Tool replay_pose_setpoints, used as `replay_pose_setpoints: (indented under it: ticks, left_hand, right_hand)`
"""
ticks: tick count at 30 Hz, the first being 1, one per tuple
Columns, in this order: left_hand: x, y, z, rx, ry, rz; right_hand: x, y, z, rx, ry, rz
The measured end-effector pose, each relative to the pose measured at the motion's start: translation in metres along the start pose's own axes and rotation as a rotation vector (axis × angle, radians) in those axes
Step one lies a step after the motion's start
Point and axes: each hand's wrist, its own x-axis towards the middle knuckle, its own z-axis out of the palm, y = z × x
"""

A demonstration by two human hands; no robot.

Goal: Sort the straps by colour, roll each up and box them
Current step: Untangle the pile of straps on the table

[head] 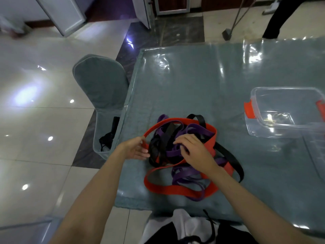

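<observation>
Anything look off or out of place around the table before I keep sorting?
One thing: a black strap lies on the seat of the chair left of the table, apart from the tangled pile of red, purple and black straps under both hands. The clear box sits upright and holds none yet.
</observation>
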Motion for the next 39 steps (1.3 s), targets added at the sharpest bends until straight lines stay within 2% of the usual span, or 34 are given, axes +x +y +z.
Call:
replay_pose_setpoints:
  ticks: [2, 5, 7, 10, 12, 14, 17, 20, 23, 26, 29, 31, 33, 36, 39]
  left_hand:
    - [-0.001, 0.005, 0.002, -0.065, -0.038, 0.003]
    - [-0.001, 0.008, 0.01, -0.001, -0.051, 0.019]
    - [0.001, 0.008, 0.01, 0.032, -0.054, 0.028]
    - [0.003, 0.006, 0.0, 0.114, -0.033, 0.039]
    - [0.01, 0.002, -0.009, 0.109, 0.038, 0.073]
    - [0.017, -0.003, -0.014, 0.088, 0.103, 0.138]
    - [0.022, -0.009, -0.01, -0.039, 0.073, 0.162]
    - [0.028, -0.011, 0.003, -0.179, -0.011, 0.123]
    - [0.034, -0.011, 0.021, -0.271, -0.006, 0.13]
    - [0.033, -0.008, 0.04, -0.308, 0.047, 0.15]
    - [0.031, -0.006, 0.049, -0.234, 0.093, 0.218]
    - [0.027, -0.006, 0.048, -0.188, 0.056, 0.225]
    - [0.025, -0.006, 0.045, -0.212, 0.024, 0.225]
    - [0.026, -0.004, 0.044, -0.248, 0.025, 0.233]
    - [0.03, -0.003, 0.043, -0.138, 0.089, 0.284]
  right_hand:
    - [0.019, -0.014, 0.014, -0.054, -0.167, -0.072]
    - [0.04, -0.023, 0.041, -0.202, -0.584, 0.021]
    - [0.046, -0.017, 0.056, -0.31, -0.726, 0.054]
    - [0.049, -0.001, 0.063, -0.405, -0.637, -0.03]
    - [0.052, 0.011, 0.061, -0.358, -0.536, -0.074]
    - [0.057, 0.021, 0.054, -0.113, -0.427, -0.004]
    - [0.062, 0.038, 0.036, 0.322, -0.291, 0.16]
    - [0.059, 0.049, 0.026, 0.492, -0.245, 0.259]
    - [0.048, 0.05, 0.023, 0.646, -0.208, 0.415]
    - [0.044, 0.047, 0.021, 0.57, -0.312, 0.448]
    - [0.054, 0.041, 0.021, 0.173, -0.598, 0.284]
    - [0.061, 0.034, 0.022, -0.034, -0.631, 0.169]
    - [0.066, 0.03, 0.021, -0.106, -0.592, 0.032]
    - [0.071, 0.026, 0.021, -0.062, -0.562, -0.106]
    - [0.067, 0.022, 0.017, 0.359, -0.483, 0.124]
